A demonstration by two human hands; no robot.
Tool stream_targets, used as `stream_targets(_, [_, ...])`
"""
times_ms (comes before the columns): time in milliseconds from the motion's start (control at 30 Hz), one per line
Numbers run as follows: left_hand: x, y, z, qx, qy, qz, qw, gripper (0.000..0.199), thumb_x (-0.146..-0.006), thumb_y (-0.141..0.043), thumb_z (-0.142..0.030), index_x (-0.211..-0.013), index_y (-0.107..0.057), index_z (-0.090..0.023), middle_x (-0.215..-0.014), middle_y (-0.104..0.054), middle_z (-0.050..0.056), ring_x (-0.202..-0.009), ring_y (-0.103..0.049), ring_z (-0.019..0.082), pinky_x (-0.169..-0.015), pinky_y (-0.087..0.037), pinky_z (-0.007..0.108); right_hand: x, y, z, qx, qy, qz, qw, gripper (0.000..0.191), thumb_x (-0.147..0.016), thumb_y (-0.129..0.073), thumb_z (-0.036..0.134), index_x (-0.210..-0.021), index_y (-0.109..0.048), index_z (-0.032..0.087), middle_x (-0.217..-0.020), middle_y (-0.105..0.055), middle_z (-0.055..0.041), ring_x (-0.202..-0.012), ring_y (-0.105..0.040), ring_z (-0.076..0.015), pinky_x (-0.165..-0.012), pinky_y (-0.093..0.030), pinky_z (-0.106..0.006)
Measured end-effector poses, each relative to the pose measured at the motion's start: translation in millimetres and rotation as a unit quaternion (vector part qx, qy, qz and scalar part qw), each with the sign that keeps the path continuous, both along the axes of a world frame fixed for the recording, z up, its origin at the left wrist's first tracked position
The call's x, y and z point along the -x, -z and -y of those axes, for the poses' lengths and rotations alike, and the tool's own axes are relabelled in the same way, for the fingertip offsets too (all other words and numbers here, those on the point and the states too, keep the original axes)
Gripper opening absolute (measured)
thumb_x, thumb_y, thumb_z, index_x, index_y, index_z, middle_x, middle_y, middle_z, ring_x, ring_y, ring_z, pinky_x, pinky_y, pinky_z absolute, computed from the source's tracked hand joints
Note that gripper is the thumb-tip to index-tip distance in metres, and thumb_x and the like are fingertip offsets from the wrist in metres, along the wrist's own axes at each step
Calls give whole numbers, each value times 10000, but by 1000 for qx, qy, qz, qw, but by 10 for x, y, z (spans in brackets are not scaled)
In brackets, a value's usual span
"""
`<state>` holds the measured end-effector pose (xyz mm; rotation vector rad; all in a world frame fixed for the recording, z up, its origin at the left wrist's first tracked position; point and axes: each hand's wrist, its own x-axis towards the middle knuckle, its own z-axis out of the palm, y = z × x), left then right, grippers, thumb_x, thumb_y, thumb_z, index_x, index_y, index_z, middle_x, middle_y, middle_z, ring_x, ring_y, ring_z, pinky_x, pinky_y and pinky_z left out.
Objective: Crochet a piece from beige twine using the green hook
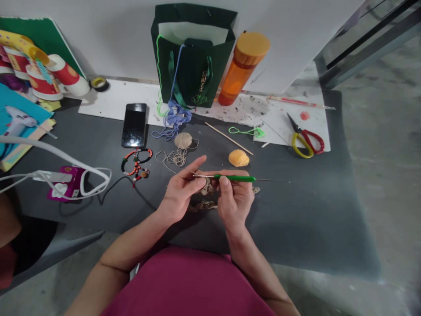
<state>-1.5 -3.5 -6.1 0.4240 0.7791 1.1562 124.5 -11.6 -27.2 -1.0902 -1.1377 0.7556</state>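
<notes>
My right hand [236, 196] is closed around a crochet hook [237, 178] with a green handle, its metal tip pointing left. Between thumb and fingers, my left hand [180, 191] pinches a small piece of beige crochet work [206, 188], its index finger stretched out. The hook's tip lies at the left fingers, by the work. A beige yarn ball [183, 140] sits beyond my left hand, with loose beige strands tangled beside it. More brownish crochet work [203, 206] lies below the hands, partly hidden by them. An orange-yellow lump [239, 158] rests just beyond my right hand.
A phone [134, 125], beaded bracelets [136, 166] and blue yarn [177, 115] lie to the left. At the back stand a dark green paper bag [194, 74] and an orange bottle [241, 70]. Scissors [305, 139] lie right; a white cable [66, 152] arches over the left side.
</notes>
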Motion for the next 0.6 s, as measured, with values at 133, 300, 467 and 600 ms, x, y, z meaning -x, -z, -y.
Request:
stream_targets(133, [9,15,-19,14,-11,4,1000,561,-663,-926,-197,-1197,-766,-256,-747,-708,-60,-682,-612,57,-719,-488,188,-8,-34,-36,-110,-21,132,985,182,-945,-651,144,-1058,-715,272,-958,-815,-25,-851,-781,-184,-746,-638,-344])
stream_targets(300, [30,-4,-28,54,11,40,998,594,-668,-915,-172,-1235,-742,-210,-670,-633,-81,-624,-564,49,-680,-458,193,36,-3,-10,-114,20,103,988,204,-902,-709,121,-1016,-744,287,-941,-820,-7,-847,-776,-182,-761,-629,-350])
stream_targets(467, [58,5,-32,76,37,38,996,644,-647,-919,-187,-1261,-733,-244,-776,-691,-52,-709,-618,80,-761,-483,230,51,10,46,5,55,-7,998,57,-952,-673,228,-988,-699,263,-823,-784,19,-618,-717,-122,-573,-569,-258])
stream_targets(600, [78,22,-39,69,44,29,996,588,-665,-899,-205,-1232,-750,-257,-777,-686,-46,-713,-624,96,-772,-492,253,23,20,36,30,60,-35,997,36,-980,-633,307,-978,-645,273,-756,-719,34,-513,-657,-114,-484,-519,-257])
